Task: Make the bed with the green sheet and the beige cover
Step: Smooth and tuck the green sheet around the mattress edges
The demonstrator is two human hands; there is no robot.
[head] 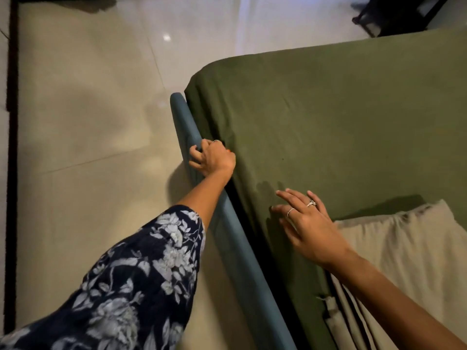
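The green sheet (341, 117) is lying spread over the mattress, reaching its far corner. The left hand (213, 157) is curling its fingers at the sheet's side edge beside the blue bed frame (242, 261); whether it is gripping cloth cannot be told. The right hand (310, 228) is pressing flat, fingers straight, near that edge. The beige cover (409, 251) is lying bunched at the near edge.
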